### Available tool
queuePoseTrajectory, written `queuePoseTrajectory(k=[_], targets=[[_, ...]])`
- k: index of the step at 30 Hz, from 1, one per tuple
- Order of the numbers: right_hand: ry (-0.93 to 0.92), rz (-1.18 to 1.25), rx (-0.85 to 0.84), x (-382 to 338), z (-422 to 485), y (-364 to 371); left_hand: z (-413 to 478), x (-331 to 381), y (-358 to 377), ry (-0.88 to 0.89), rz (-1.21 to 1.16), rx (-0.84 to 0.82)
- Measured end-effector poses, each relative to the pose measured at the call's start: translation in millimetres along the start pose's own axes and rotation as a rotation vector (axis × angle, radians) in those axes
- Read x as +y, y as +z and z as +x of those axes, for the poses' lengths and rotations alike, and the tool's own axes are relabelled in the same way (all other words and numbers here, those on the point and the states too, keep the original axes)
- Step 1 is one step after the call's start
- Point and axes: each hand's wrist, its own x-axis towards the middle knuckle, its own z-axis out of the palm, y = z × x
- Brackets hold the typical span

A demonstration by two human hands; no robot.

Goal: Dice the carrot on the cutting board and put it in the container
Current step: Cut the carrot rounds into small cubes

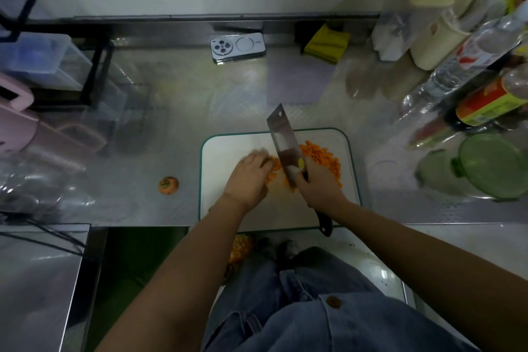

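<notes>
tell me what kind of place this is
Most likely a home kitchen: a steel counter holds a cutting board with diced carrot, the right hand grips a cleaver, and sauce bottles stand alongside.

A single wide-angle head-worn view looks steeply down and forward from close above the bench (pixel 160 111), centred just above the right hand's grip (pixel 317 183) on the cleaver (pixel 285 146), with the far wall beyond it.
</notes>
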Motion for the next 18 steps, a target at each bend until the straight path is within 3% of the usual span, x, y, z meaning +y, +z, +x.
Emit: queuePoseTrajectory(k=[6,13,18], targets=[[-0.012,-0.03,-0.011,4.8,1.0,0.4,-5.0,3.3,-3.9,-0.05,0.014,0.063],[-0.044,-0.024,-0.036,1.7,3.3,4.3,-19.6,1.9,-3.3,-0.271,0.017,0.069],[-0.021,-0.018,0.001,2.9,4.9,0.1,-17.6,3.1,-6.9,-0.294,0.011,0.126]])
